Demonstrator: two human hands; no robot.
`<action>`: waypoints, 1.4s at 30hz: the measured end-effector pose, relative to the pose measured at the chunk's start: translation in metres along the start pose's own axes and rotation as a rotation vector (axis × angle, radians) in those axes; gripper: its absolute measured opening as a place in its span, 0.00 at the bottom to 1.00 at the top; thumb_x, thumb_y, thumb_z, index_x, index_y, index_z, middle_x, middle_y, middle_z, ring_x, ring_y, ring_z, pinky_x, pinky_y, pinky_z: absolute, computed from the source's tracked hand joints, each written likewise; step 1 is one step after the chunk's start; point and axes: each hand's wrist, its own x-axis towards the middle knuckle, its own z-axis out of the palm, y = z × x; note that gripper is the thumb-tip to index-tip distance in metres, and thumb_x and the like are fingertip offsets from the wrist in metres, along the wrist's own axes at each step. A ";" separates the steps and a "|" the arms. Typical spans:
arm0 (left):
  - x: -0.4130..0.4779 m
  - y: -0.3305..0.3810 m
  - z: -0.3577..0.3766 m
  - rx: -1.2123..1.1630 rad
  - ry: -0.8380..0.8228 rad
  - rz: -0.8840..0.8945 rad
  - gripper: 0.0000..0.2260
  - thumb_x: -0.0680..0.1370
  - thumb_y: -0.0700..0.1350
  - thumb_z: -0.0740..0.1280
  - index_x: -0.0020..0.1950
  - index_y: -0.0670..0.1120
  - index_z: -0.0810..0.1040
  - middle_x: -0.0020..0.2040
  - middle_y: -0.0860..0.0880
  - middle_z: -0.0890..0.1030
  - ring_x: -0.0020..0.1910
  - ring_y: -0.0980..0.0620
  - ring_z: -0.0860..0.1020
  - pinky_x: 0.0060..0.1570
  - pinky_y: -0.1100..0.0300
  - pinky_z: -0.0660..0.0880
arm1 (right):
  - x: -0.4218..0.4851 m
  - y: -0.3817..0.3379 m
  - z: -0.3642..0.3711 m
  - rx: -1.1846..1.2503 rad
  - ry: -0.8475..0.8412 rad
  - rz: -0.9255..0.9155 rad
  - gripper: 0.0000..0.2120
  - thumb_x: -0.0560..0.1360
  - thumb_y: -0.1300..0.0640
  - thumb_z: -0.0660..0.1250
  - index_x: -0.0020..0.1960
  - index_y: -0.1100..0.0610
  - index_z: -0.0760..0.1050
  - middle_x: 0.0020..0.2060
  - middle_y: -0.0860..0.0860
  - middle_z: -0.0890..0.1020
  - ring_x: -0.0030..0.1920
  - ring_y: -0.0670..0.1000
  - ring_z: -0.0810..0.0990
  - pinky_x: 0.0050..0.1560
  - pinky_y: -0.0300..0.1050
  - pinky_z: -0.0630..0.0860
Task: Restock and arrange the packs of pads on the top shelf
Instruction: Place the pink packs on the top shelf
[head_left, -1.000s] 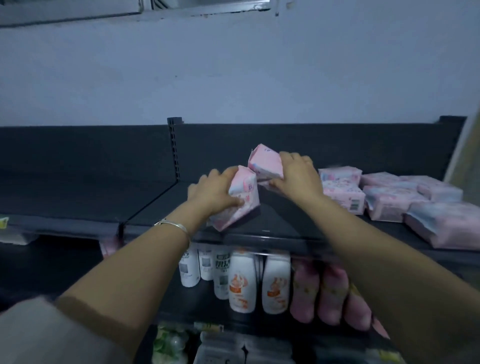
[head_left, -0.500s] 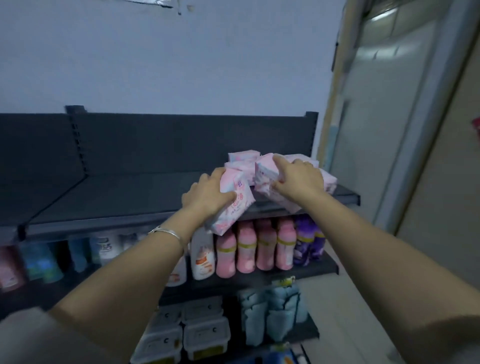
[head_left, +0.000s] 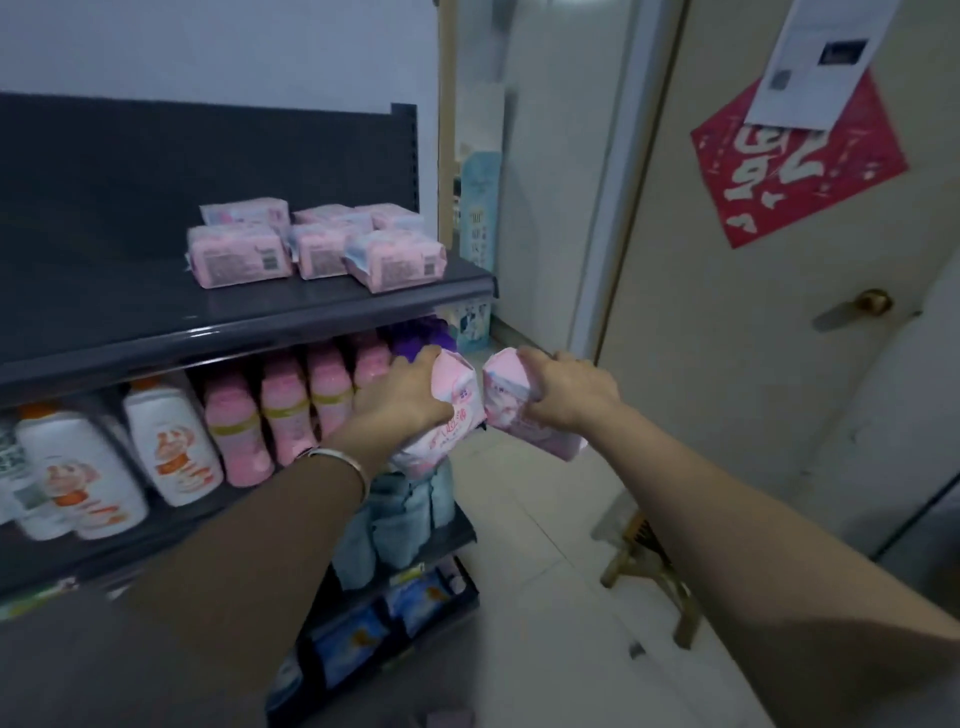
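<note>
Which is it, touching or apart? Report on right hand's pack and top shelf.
Apart. Head view: right hand grips its pack in open air, below the top shelf, past its end.

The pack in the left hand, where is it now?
Head view, centre: the left hand grips the pack below the top shelf, close beside the other pack in the right hand.

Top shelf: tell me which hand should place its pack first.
Probably left. The left hand, holding the left pack, is below the top shelf edge; the right hand with the right pack hangs farther out over the floor.
</note>
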 end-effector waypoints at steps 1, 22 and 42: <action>-0.001 0.002 0.011 0.024 -0.008 0.003 0.34 0.69 0.51 0.70 0.72 0.53 0.59 0.61 0.41 0.72 0.57 0.39 0.74 0.48 0.52 0.72 | -0.001 0.008 0.008 0.009 -0.027 -0.001 0.34 0.72 0.47 0.67 0.74 0.46 0.56 0.65 0.58 0.70 0.63 0.61 0.72 0.58 0.53 0.70; -0.104 -0.144 0.268 0.270 -0.452 -0.220 0.29 0.75 0.51 0.67 0.73 0.50 0.59 0.70 0.48 0.66 0.68 0.43 0.66 0.62 0.46 0.65 | -0.054 -0.025 0.303 0.069 -0.551 -0.007 0.31 0.72 0.51 0.69 0.69 0.56 0.60 0.60 0.57 0.69 0.60 0.61 0.74 0.54 0.51 0.72; -0.208 -0.358 0.759 0.267 -0.584 -0.163 0.26 0.74 0.53 0.67 0.70 0.53 0.63 0.64 0.48 0.69 0.61 0.43 0.71 0.56 0.50 0.67 | -0.166 -0.024 0.837 0.198 -0.638 0.181 0.36 0.76 0.49 0.66 0.76 0.49 0.49 0.56 0.59 0.71 0.55 0.63 0.76 0.44 0.49 0.68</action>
